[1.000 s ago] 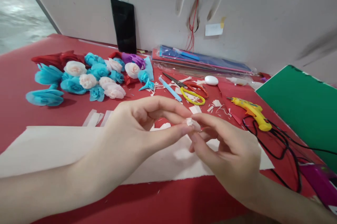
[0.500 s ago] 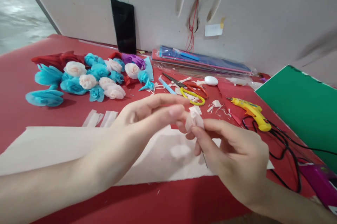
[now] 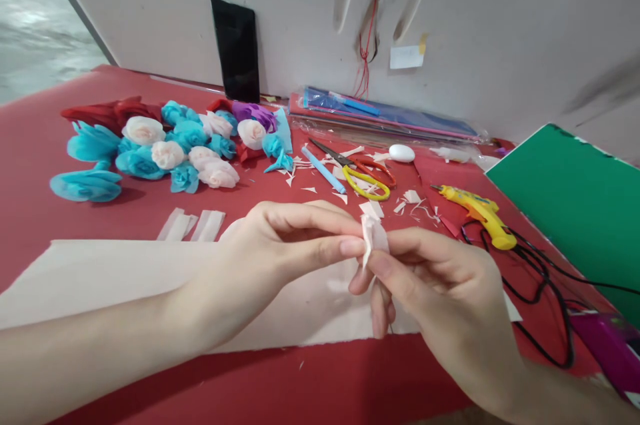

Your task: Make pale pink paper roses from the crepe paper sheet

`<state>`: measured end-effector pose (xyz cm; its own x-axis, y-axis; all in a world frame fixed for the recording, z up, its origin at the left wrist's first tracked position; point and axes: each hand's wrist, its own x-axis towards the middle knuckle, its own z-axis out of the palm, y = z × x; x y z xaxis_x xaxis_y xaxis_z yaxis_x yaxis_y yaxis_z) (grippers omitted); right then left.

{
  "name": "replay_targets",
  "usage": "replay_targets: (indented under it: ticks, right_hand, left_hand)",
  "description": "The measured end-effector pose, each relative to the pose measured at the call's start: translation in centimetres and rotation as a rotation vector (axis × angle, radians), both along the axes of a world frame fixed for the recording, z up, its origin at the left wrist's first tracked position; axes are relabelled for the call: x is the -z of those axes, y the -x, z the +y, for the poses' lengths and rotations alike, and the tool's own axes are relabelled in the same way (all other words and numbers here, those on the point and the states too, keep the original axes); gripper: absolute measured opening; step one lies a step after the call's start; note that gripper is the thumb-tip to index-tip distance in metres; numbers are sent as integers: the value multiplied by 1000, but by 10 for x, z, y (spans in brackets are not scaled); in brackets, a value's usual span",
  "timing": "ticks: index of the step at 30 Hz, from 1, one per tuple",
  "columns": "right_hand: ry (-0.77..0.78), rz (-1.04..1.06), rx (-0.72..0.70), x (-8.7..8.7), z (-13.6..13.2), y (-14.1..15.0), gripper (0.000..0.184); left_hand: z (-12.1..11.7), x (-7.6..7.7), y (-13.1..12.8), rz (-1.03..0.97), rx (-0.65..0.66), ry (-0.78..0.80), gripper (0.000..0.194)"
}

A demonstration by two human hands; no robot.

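Note:
Between my two hands is a small pale pink paper flower [image 3: 374,236], its petals gathered into a bud. My left hand [image 3: 290,238] pinches its left edge between thumb and fingertips. From the other side, my right hand [image 3: 435,285] grips the base with thumb and forefinger. Part of a thin dark stem shows below the fingers; most of it is hidden. Beneath both hands lies a long sheet of pale pink crepe paper [image 3: 125,278], with short cut strips [image 3: 207,225] of similar paper just behind it.
Blue, white, red and purple paper flowers [image 3: 187,138] cluster at the back left. Behind my hands lie scissors [image 3: 367,178], a light blue stick [image 3: 324,170] and paper scraps. A yellow glue gun [image 3: 477,215] with a black cord and a green board [image 3: 575,212] are right. A phone [image 3: 235,52] leans on the wall.
My left thumb and fingers have come down and closed on the flower's left edge. The flower has turned and looks narrower; my right hand keeps its grip.

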<state>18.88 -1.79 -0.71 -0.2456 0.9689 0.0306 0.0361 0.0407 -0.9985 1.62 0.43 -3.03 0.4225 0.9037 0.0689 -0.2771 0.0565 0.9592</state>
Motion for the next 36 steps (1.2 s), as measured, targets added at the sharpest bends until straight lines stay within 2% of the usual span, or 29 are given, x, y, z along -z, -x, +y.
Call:
replay_targets:
  ticks: [8,13,16,20,26,29,33,36]
  right_hand:
    - [199,161,-93,2,-1,0,16]
    - [319,298,-191,-1,-3,0,15]
    - [369,367,-236,-3,-5,1,13]
    - [405,364,-227,-3,-3,1,14]
    - [322,308,-190,1,0,1,12]
    - [212,241,-166,5,-1,2,6]
    - [62,112,-51,8,-5,3,14]
    - [20,4,-3,7,-8,3,6]
  left_hand:
    - [-2,2,-1,10,-10,19,8]
    - [-3,3,-2,111,-88,11,22]
    - [-3,1,-2,122,-109,-8,24]
    - [-5,-3,-3,105,-126,-18,22]
    - [-12,-3,-2,43,-39,7,13]
    - [-13,-1,-1,28,-68,-3,13]
    - [-13,-2,-2,53,-101,-46,14]
    - [-13,-2,-3,43,-104,-57,13]
